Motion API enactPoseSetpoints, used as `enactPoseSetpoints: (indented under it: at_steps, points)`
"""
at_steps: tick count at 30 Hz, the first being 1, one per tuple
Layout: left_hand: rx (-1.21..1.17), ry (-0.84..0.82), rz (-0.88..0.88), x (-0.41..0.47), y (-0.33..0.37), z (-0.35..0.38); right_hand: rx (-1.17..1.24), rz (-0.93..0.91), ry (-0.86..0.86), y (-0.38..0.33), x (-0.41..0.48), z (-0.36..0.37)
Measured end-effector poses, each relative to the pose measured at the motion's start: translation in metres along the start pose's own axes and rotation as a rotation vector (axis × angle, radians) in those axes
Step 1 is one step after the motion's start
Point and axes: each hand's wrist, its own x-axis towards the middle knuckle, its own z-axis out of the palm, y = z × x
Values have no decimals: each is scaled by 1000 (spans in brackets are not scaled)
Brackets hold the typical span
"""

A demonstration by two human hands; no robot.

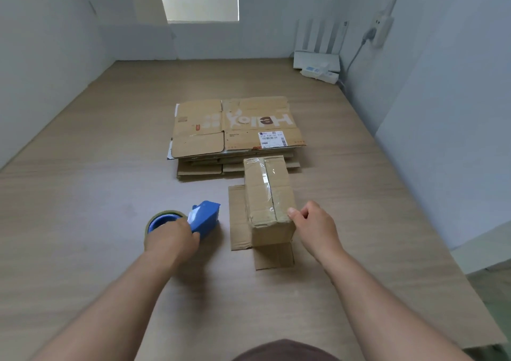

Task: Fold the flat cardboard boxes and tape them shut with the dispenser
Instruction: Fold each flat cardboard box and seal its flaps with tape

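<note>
A small cardboard box (266,194) stands in the middle of the table, its top seam covered by clear tape, with loose flaps spread flat at its left and near sides. My right hand (311,223) touches its near right top corner, fingers curled, thumb against the edge. A blue tape dispenser (203,218) with a roll of tape lies left of the box; my left hand (172,239) grips it from the near side. A stack of flat cardboard boxes (235,131) lies behind the small box.
The wooden table (96,194) ends at white walls on the left, back and right. A white router and a power strip (318,64) sit in the far right corner, with a cable running up the wall.
</note>
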Motion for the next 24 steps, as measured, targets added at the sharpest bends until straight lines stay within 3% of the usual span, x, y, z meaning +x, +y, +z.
enactPoseSetpoints:
  at_steps: [4, 7, 10, 13, 19, 24]
  points:
    - [-70, 161, -9, -13, 3, 10, -23, -14, -6, 0, 0, -2]
    - [-368, 308, 201, -40, 32, -4, -51, -20, -12, 1, 1, -2]
    - [-784, 70, 317, -59, 76, -13, -91, -37, -27, -1, 2, -4]
    - [-1004, -48, 215, -51, 104, -6, -125, -42, -63, -5, 2, -4]
    - [-985, 110, 2, -47, 122, 7, -366, -5, -21, -23, -1, 10]
    - [-1063, 95, -69, -34, 117, 10, -84, -57, -118, -6, 7, 3]
